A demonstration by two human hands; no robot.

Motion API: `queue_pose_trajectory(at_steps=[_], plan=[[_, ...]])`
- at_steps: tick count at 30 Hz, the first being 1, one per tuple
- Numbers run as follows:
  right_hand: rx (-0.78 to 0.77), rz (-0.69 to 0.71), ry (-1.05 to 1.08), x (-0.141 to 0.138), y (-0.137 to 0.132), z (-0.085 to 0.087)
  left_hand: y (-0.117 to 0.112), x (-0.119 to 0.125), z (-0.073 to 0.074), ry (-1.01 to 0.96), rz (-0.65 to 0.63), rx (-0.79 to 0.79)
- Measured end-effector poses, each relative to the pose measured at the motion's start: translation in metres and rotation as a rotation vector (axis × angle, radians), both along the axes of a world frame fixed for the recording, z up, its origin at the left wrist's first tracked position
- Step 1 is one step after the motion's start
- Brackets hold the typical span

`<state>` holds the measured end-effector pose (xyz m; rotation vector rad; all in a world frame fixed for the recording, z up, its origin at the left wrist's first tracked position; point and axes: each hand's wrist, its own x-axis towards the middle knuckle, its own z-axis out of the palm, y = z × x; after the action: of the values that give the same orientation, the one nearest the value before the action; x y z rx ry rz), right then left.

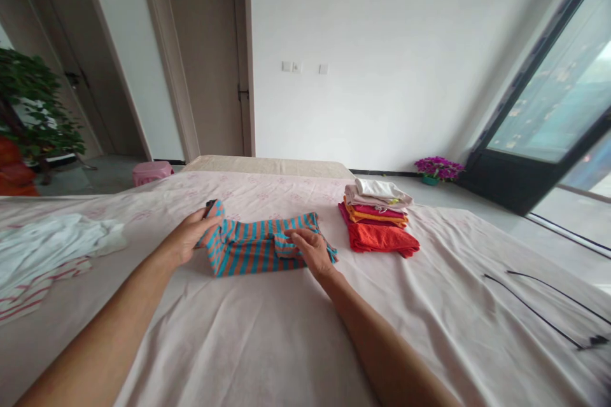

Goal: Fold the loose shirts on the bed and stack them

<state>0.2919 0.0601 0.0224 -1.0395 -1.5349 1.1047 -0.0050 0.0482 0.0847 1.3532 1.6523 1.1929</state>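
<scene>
A teal and orange-brown striped shirt (255, 257) lies partly folded on the pink bed sheet, several creases across it. Its left end is lifted, and my left hand (193, 232) is closed on that edge, with a small dark patch showing at the fingertips. Toward the shirt's right end, my right hand (312, 249) bends its fingers over a folded-in strip of the same cloth; the thumb's grip is partly hidden. To the right of the shirt stands a stack of folded clothes (382, 238), red at the bottom, orange and dark pink between, white on top.
Loose white clothes (57, 248), some red-striped, lie at the left on the bed sheet (258, 343). Thin black rods or cords (534, 311) rest at the right. Beyond the bed are a pink stool (153, 172), purple flowers (439, 167) and a door (205, 57).
</scene>
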Motion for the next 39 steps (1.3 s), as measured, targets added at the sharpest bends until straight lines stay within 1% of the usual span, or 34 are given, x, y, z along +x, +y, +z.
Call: queue_pose_trajectory(at_steps=[2, 3, 5, 6, 8, 10, 11, 13, 15, 17, 19, 21, 23, 25, 27, 29, 32, 34, 36, 39], plan=[[-0.206, 0.066, 0.231, -0.005, 0.0, 0.004, 0.006, 0.037, 0.004, -0.137, -0.128, 0.032], [-0.28, 0.113, 0.332, -0.008, 0.0, 0.006, 0.009, 0.055, 0.003, -0.154, -0.172, 0.052], [-0.383, 0.194, 0.479, -0.011, 0.001, 0.01, 0.012, 0.09, -0.006, -0.121, -0.254, 0.066], [-0.423, 0.222, 0.515, -0.012, 0.001, 0.011, 0.012, 0.105, -0.013, -0.11, -0.292, 0.057], [-0.482, 0.249, 0.52, -0.014, 0.001, 0.012, 0.011, 0.129, -0.028, -0.093, -0.342, 0.022], [-0.496, 0.221, 0.478, -0.015, 0.001, 0.01, 0.007, 0.142, -0.04, -0.106, -0.38, 0.001], [-0.482, 0.186, 0.45, -0.016, 0.001, 0.008, 0.005, 0.145, -0.044, -0.123, -0.4, -0.009], [-0.415, 0.104, 0.387, -0.019, 0.001, 0.003, 0.0, 0.144, -0.047, -0.176, -0.458, -0.048], [-0.328, 0.029, 0.317, -0.024, 0.002, 0.0, -0.003, 0.138, -0.045, -0.218, -0.515, -0.105], [-0.258, -0.019, 0.281, -0.029, 0.003, 0.001, -0.003, 0.13, -0.041, -0.212, -0.508, -0.107], [-0.233, -0.037, 0.282, -0.032, 0.006, 0.008, -0.002, 0.122, -0.037, -0.133, -0.408, -0.017], [-0.229, -0.052, 0.27, -0.031, 0.014, 0.021, 0.001, 0.114, -0.033, 0.01, -0.265, 0.137], [-0.221, -0.08, 0.236, -0.024, 0.025, 0.035, 0.004, 0.107, -0.032, 0.165, -0.163, 0.28], [-0.194, -0.096, 0.212, -0.012, 0.039, 0.046, 0.006, 0.103, -0.033, 0.298, -0.148, 0.374], [-0.17, -0.13, 0.189, 0.004, 0.052, 0.049, 0.007, 0.103, -0.039, 0.414, -0.196, 0.422], [-0.181, -0.199, 0.132, 0.022, 0.062, 0.043, 0.009, 0.106, -0.051, 0.527, -0.251, 0.451], [-0.233, -0.273, -0.014, 0.044, 0.069, 0.022, 0.011, 0.113, -0.072, 0.658, -0.296, 0.494], [-0.184, -0.319, -0.125, 0.051, 0.071, 0.009, 0.012, 0.117, -0.084, 0.726, -0.316, 0.525], [-0.114, -0.352, -0.215, 0.054, 0.074, 0.001, 0.011, 0.12, -0.09, 0.777, -0.326, 0.543], [-0.064, -0.372, -0.285, 0.058, 0.08, -0.002, 0.009, 0.122, -0.094, 0.809, -0.336, 0.556]])
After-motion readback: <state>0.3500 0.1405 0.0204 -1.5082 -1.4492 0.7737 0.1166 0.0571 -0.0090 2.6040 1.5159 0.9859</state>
